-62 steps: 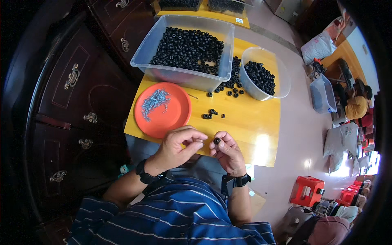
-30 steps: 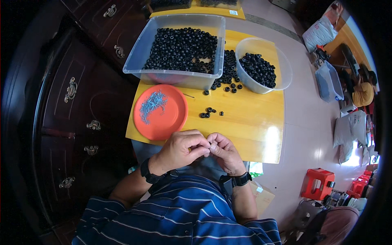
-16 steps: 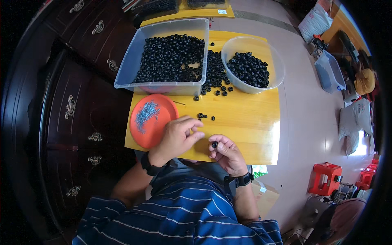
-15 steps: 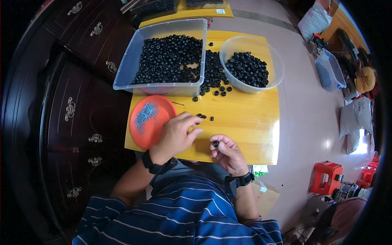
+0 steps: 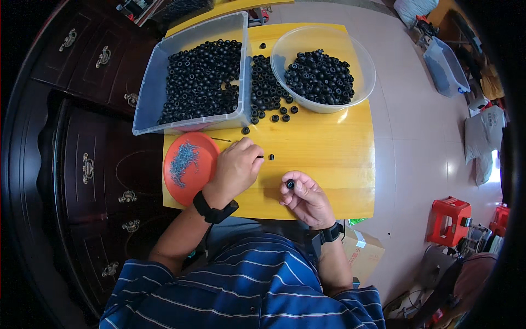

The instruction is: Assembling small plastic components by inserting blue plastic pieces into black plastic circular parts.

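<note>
My right hand (image 5: 306,198) rests on the near part of the yellow table (image 5: 323,153) and pinches a small black ring-shaped part (image 5: 290,184) between its fingertips. My left hand (image 5: 236,167) lies further forward on the table, fingers curled over loose black parts (image 5: 270,157) just right of its fingertips; whether it grips one is hidden. An orange plate (image 5: 192,164) with a heap of thin metal pins (image 5: 184,159) sits just left of that hand.
A clear rectangular bin (image 5: 198,77) full of black ring parts stands at the far left of the table. A round clear bowl (image 5: 323,68) of the same parts is at the far right, with loose ones (image 5: 266,90) between. A dark wooden cabinet (image 5: 87,142) stands left.
My hands were together near the table's front edge. The left hand has since reached forward to the loose parts beside the orange plate, while the right hand stays back holding one black part.
</note>
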`<state>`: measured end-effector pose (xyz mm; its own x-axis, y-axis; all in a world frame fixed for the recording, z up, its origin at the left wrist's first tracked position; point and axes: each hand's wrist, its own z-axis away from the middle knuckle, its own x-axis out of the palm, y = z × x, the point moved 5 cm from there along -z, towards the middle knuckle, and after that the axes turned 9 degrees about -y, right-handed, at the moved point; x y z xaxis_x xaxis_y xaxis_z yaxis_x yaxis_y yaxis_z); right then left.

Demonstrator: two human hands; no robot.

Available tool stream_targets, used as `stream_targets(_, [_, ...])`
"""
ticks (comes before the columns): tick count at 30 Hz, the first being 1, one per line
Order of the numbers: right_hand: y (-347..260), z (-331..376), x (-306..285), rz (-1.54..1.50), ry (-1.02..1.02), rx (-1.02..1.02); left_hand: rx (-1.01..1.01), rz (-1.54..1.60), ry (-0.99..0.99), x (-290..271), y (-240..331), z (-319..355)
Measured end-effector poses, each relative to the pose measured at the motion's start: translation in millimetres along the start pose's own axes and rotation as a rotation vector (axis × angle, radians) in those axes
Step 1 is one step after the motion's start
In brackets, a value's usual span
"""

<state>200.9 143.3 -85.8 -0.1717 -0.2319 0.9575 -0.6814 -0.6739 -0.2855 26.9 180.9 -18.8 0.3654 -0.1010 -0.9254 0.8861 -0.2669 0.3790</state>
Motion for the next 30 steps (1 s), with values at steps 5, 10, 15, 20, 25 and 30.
stream_targets(5, [-1,-1,2,-0.005,0.014,-0.002,-0.066,0.370,0.055,-18,9,12])
stream_targets(10, [0,1,6,-0.017,-0.044,-0.015,-0.036,0.485,0.065,-34,20,35])
stream_targets(15, [5,1,13,0.030,-0.028,0.001,-0.010,0.609,0.074,-39,30,51])
stream_targets(20, [16,1,21,0.031,-0.007,-0.010,0.005,0.695,0.114,-40,32,66])
stream_targets(25, [28,4,23,0.004,0.011,-0.040,-0.111,0.881,0.111,-31,31,83])
stream_targets(30, [41,8,27,0.037,0.046,0.056,-0.073,0.885,0.105,-27,33,93])
